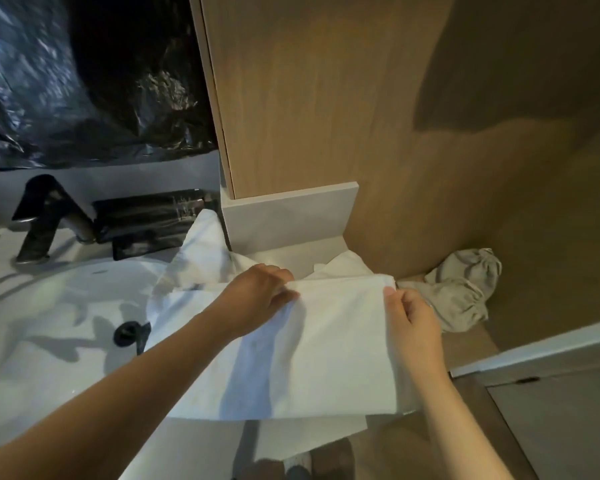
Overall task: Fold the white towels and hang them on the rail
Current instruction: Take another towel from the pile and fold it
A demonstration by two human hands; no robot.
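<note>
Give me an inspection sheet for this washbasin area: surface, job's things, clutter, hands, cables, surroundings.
Surface: white counter with basin, black tap and black drain.
Job's things: white towel spread over the counter's front edge; second white towel crumpled behind it; rail not in view.
Clutter: beige cloth bunched on the ledge at right; black tray behind the basin.
Hands: left hand grips the white towel's far edge; right hand pinches its right corner.
Cables: nothing seen.
Surroundings: wood panel ahead; black plastic sheet above the tap.
</note>
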